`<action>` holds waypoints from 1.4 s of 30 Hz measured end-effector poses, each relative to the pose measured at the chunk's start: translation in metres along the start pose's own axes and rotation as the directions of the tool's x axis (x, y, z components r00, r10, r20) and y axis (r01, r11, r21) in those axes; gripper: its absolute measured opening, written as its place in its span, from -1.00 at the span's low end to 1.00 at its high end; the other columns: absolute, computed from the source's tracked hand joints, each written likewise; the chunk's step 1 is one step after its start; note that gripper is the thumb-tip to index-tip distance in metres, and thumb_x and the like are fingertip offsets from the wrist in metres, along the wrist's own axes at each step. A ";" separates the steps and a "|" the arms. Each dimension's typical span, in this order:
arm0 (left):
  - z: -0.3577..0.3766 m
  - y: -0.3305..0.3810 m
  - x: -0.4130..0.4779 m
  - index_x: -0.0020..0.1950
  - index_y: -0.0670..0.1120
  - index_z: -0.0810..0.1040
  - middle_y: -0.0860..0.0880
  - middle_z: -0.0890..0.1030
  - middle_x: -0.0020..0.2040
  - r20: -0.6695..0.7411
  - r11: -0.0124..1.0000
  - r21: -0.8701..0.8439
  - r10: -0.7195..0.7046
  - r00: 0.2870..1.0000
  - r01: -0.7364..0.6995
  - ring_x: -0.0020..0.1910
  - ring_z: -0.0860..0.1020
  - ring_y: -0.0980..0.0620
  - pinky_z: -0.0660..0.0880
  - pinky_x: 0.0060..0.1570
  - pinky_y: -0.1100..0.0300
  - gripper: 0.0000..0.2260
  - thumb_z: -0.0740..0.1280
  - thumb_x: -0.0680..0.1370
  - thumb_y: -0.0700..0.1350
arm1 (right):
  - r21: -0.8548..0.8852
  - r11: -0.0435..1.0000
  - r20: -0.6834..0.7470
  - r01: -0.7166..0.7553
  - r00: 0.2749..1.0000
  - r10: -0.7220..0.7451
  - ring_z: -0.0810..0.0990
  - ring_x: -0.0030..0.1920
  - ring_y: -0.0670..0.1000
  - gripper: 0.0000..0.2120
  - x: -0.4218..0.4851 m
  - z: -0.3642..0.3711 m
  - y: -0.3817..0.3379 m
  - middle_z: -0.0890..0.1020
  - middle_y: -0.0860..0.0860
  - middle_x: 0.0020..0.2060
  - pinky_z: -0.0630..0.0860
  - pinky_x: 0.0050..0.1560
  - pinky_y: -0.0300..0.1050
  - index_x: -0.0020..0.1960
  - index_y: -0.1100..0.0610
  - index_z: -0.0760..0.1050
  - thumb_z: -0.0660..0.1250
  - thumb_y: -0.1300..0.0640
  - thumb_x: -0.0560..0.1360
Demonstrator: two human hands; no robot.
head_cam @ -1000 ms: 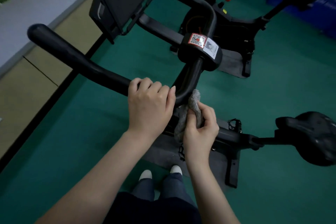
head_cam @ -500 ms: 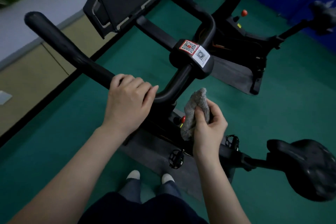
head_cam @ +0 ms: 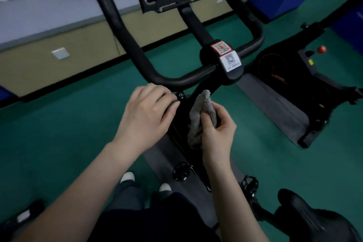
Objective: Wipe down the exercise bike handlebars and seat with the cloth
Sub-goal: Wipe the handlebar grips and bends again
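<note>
Hanging in soft, bunched folds, a grey cloth of fuzzy, towel-like pile was gripped by the right hand, with the thumb pressed across its front and the fingers curled behind. Its rounded upper end was seen just below the middle of the handlebars, close to the black post beneath them; whether the post was touched could not be told. The handlebars were formed of a smooth black tube, bent into a wide loop with long horns. A clamp block at the centre was covered by two square-coded stickers, one red-edged and one white. The left hand was held just under the left bend of the bar, beside the cloth, with its fingers loosely curled and nothing held in them. The seat, a black rounded saddle with a dull sheen, was seen at the lower right, well apart from both hands and the cloth. A matte green floor was seen beneath.
</note>
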State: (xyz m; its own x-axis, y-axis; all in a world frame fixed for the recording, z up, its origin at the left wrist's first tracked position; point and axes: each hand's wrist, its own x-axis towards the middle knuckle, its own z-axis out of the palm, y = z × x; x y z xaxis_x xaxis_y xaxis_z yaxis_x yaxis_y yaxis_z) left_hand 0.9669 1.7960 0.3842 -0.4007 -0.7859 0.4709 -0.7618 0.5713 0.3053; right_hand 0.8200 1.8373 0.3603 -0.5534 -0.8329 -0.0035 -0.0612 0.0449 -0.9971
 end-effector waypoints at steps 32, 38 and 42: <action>-0.194 0.006 -0.456 0.24 -0.14 0.53 -0.06 0.58 0.21 -0.192 0.165 0.238 -0.958 0.213 0.957 0.25 0.48 -0.08 0.28 0.27 0.06 -0.68 0.22 0.60 0.02 | -0.090 0.982 0.924 0.166 0.383 0.020 0.61 0.00 -0.03 -0.78 -0.320 0.134 -0.006 0.66 -0.01 -0.05 0.54 0.11 -0.06 0.06 0.16 0.59 0.30 0.37 0.49; -0.210 0.036 -0.541 0.36 -0.08 0.44 0.00 0.46 0.38 -0.237 -0.032 0.160 -0.971 0.007 0.987 0.38 0.36 0.02 0.19 0.36 0.11 -0.59 0.14 0.62 0.11 | -0.103 0.970 0.979 0.219 0.197 0.059 0.62 0.02 0.03 -0.76 -0.406 0.134 0.000 0.66 0.00 -0.04 0.54 0.15 0.08 0.02 0.08 0.58 0.31 0.37 0.49; -0.216 0.052 -0.580 0.41 -0.03 0.39 0.03 0.39 0.43 -0.260 -0.139 0.087 -0.959 -0.112 0.986 0.42 0.30 0.05 0.14 0.39 0.13 -0.57 0.11 0.62 0.15 | -0.097 0.962 0.992 0.255 0.100 0.074 0.63 -0.02 -0.01 -0.72 -0.438 0.134 -0.001 0.66 -0.05 -0.08 0.58 0.08 0.03 -0.05 -0.02 0.58 0.31 0.37 0.50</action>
State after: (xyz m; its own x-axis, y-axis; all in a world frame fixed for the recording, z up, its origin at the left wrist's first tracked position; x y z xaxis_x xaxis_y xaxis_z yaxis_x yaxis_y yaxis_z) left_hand 1.2700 2.3327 0.3059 0.9079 -0.3983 -0.1309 -0.3335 -0.8753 0.3503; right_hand 1.1737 2.1286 0.3525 0.7644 -0.6273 -0.1491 -0.2809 -0.1157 -0.9527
